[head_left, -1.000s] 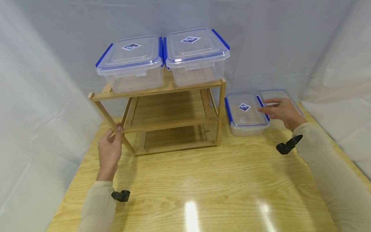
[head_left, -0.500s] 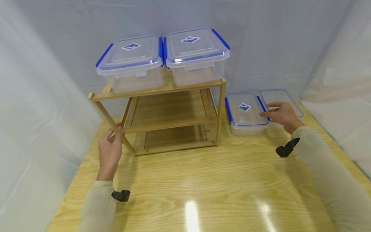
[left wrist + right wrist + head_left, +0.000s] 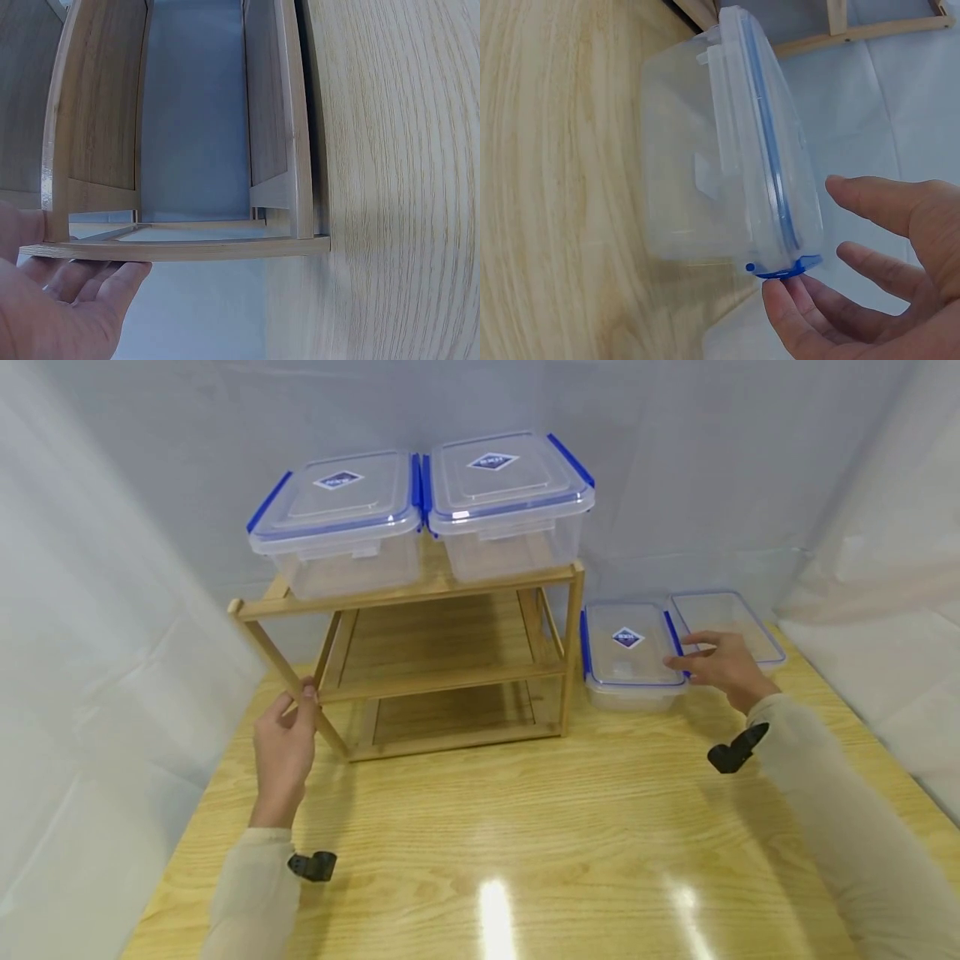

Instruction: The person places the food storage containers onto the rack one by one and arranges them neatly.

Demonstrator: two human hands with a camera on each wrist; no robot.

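Honestly, with the right hand (image 3: pixel 723 667) loose-fingered on that small box's (image 3: pixel 628 652) blue latch (image 3: pixel 789 268) and the left hand (image 3: pixel 283 752) curled round the rack's (image 3: pixel 420 635) leg, it could slip.

Bright, even overhead light; two glare patches sit on the table (image 3: pixel 525 827) between the forearms, nearer than both hands (soft shadows under the shelf); wrist views bend the grain, with close fingers slightly blurred
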